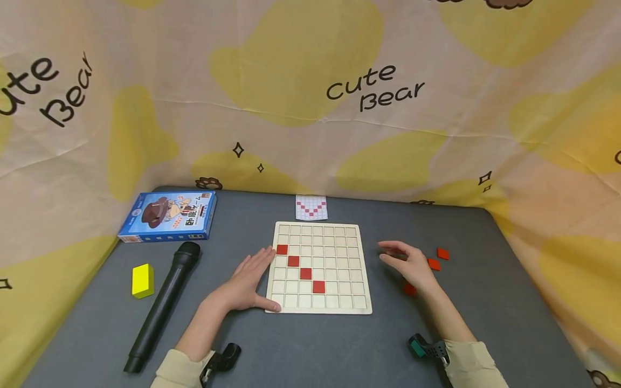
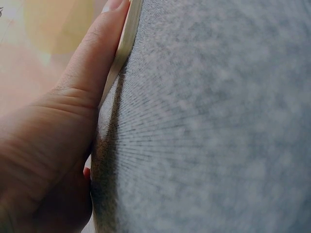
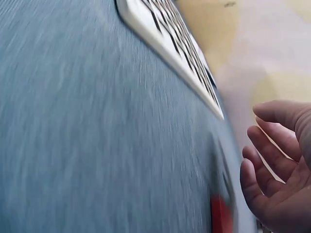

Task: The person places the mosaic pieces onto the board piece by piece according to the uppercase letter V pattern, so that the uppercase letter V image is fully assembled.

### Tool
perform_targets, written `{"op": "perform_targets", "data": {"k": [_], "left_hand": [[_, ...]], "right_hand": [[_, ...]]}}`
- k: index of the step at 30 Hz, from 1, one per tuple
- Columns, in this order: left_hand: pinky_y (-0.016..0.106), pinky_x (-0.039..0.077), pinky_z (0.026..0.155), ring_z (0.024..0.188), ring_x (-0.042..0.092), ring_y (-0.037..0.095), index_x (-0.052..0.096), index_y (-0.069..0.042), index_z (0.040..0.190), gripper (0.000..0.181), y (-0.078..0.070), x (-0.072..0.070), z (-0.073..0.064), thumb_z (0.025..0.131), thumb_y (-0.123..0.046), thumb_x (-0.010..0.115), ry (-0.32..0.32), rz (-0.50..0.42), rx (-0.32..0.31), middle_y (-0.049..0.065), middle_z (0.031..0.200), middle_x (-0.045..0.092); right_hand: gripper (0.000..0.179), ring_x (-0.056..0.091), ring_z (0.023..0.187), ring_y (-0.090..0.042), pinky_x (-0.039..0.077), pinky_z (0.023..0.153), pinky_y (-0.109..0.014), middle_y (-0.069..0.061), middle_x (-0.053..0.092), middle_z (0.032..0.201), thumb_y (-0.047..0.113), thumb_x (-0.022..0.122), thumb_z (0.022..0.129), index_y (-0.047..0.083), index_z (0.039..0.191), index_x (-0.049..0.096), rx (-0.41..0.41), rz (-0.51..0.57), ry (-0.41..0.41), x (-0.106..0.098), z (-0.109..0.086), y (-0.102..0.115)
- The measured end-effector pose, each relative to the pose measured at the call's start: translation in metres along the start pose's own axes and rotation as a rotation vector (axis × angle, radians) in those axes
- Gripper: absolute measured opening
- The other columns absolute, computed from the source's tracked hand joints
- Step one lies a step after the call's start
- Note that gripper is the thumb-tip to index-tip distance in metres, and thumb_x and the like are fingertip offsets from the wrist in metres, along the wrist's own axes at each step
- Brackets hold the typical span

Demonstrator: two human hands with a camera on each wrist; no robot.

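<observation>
A pale square grid board (image 1: 342,309) lies flat on the grey table, with several red square tiles (image 1: 305,274) in its cells along a diagonal. My left hand (image 1: 247,283) rests at the board's left side, fingers stretched along the edge and thumb on the near left corner. In the left wrist view that thumb (image 2: 92,53) lies straight along the board's rim. My right hand (image 1: 409,265) hovers right of the board, fingers loosely bent with nothing between them, as the right wrist view also shows. Loose red tiles (image 1: 442,253) lie beside and partly beneath this hand.
Behind the board lies a small pattern card (image 1: 311,208) with a V of pinkish squares. To the left are a blue game box (image 1: 167,216), a yellow block (image 1: 143,281) and a black microphone (image 1: 162,307). A printed cloth (image 1: 301,134) hangs around the table's back and sides.
</observation>
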State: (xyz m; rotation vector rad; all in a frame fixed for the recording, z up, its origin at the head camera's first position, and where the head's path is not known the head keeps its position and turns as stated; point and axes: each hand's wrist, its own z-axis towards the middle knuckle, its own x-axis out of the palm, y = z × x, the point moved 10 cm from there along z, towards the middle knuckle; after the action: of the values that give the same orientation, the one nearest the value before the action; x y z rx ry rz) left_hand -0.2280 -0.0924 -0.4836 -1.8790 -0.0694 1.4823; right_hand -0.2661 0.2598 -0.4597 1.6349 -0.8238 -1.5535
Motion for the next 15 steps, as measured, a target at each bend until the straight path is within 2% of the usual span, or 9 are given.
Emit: {"op": "perform_targets", "data": {"k": [5, 15], "left_hand": [[0.055, 0.011, 0.116, 0.147, 0.014, 0.034, 0.021, 0.000, 0.154, 0.126, 0.000, 0.000, 0.000, 0.063, -0.060, 0.084, 0.003, -0.003, -0.006, 0.017, 0.160, 0.020], [0.056, 0.011, 0.116, 0.147, 0.014, 0.035, 0.021, 0.000, 0.154, 0.126, 0.001, 0.000, 0.001, 0.063, -0.060, 0.084, -0.004, -0.004, -0.006, 0.016, 0.160, 0.020]], "right_hand": [[0.036, 0.059, 0.097, -0.013, 0.047, 0.079, -0.022, -0.010, 0.067, 0.113, 0.028, 0.070, 0.092, 0.010, 0.123, 0.067, -0.012, -0.052, -0.036, -0.027, -0.013, -0.012], [0.034, 0.055, 0.085, 0.005, 0.045, 0.068, -0.018, -0.007, 0.066, 0.104, 0.030, 0.069, 0.092, 0.013, 0.122, 0.068, -0.015, -0.262, -0.151, -0.083, -0.036, -0.036]]}}
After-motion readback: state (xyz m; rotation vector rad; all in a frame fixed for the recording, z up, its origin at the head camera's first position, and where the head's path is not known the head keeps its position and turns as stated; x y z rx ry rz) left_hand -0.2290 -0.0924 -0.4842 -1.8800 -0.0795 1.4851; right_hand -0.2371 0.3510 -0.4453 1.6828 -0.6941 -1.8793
